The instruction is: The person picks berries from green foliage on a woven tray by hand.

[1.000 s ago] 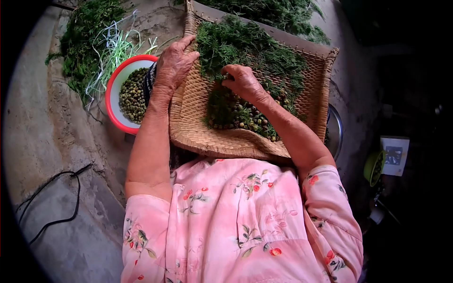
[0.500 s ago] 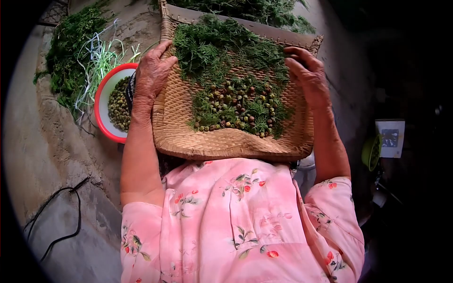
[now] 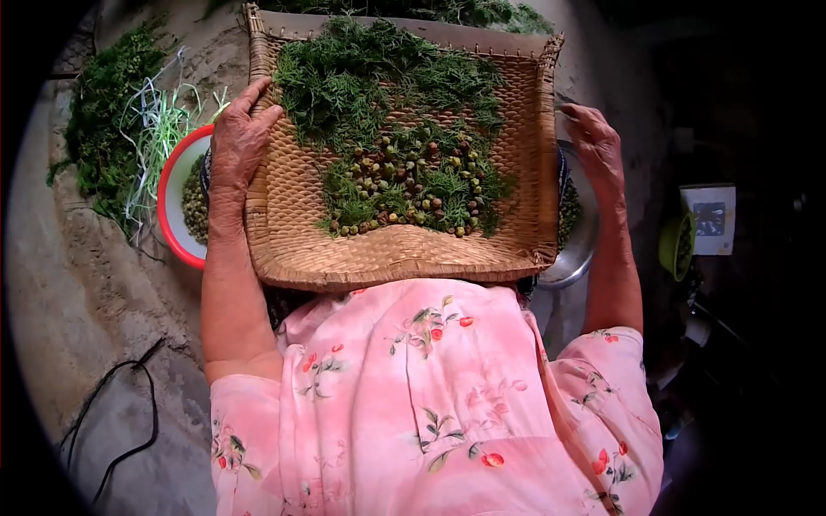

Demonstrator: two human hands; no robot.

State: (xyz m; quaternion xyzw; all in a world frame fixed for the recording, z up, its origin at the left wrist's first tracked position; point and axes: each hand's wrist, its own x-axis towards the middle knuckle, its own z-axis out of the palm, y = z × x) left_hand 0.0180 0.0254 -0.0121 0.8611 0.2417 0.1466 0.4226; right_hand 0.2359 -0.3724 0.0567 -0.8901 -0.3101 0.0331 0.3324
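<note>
A woven winnowing basket (image 3: 284,193) rests across my lap against the pink floral shirt. Its far half holds feathery green conifer sprigs (image 3: 361,77); nearer me lie several small round green-brown cones (image 3: 413,168) mixed with green bits. My left hand (image 3: 241,142) is closed on the basket's left edge, thumb over the rim. Out past the right edge is my right hand (image 3: 600,155), its fingers loosely bent and apart from the basket, with nothing visible in them. Below it stands a metal bowl (image 3: 588,249) with green pieces in it, partly hidden by the basket.
At the left, a red-rimmed white bowl (image 3: 172,193) of round green pieces sits partly behind my forearm. Beyond it are pale plastic strings (image 3: 163,129) and a heap of green sprigs (image 3: 107,120). A black cable (image 3: 151,413) lies on the floor; a green bowl (image 3: 675,245) stands far right.
My right hand has moved from over the basket's right side to outside its edge. The basket, with my left hand on it, has shifted left in view, uncovering the metal bowl.
</note>
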